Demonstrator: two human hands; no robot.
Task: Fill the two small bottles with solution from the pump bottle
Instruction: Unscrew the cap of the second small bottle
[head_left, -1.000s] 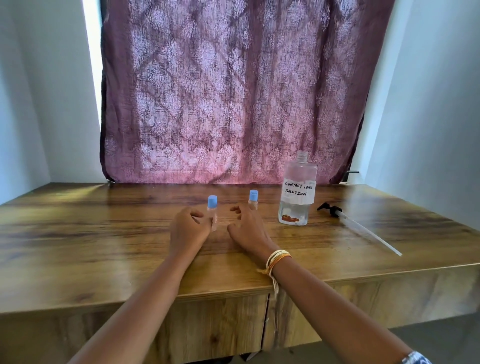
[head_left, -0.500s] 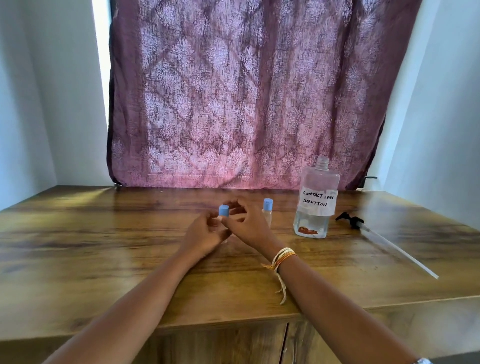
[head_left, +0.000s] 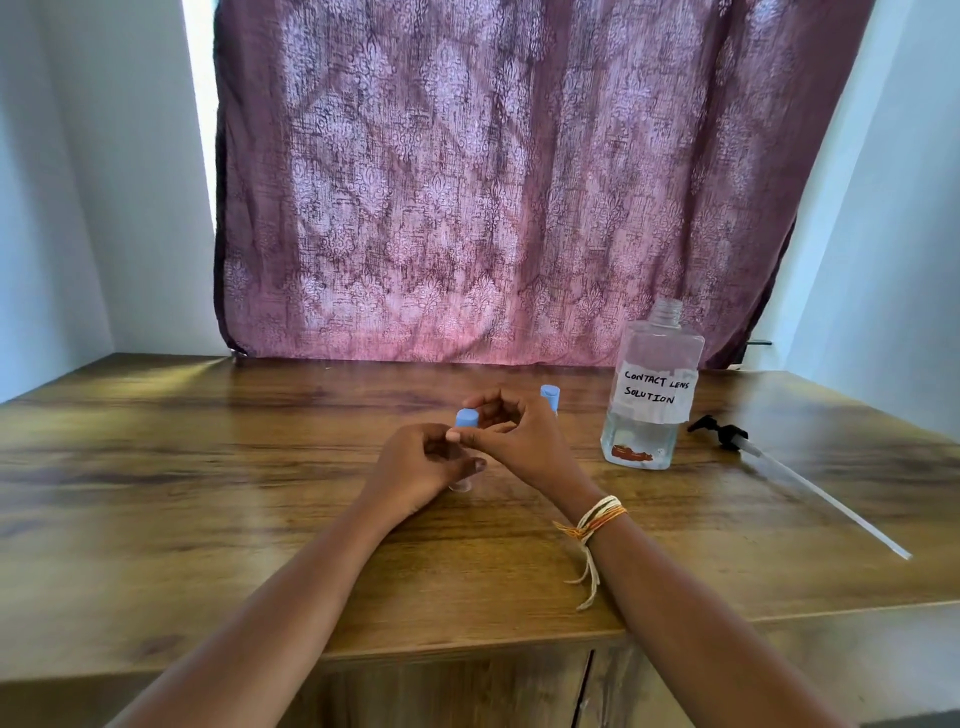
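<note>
Left hand (head_left: 415, 465) clenched round a clear small bottle (head_left: 461, 484), mostly hidden; right hand (head_left: 519, 441) pinches its smooth blue cap (head_left: 466, 418). Second small bottle (head_left: 549, 395) half-hidden behind, at one o'clock. Square clear pump bottle (head_left: 649, 395) at three o'clock, uncapped, on grained wooden table (head_left: 208, 493).

Glossy wood table (head_left: 208, 467), clear plastic pump bottle (head_left: 652, 353)

Daylight glows through the curtain (head_left: 519, 182) at upper centre, with a bright strip at its left edge. A pale sheen lies on the table (head_left: 156, 415) at left. Wide-angle bending tilts the frame's sides; detail looks slightly soft, perhaps compression.
</note>
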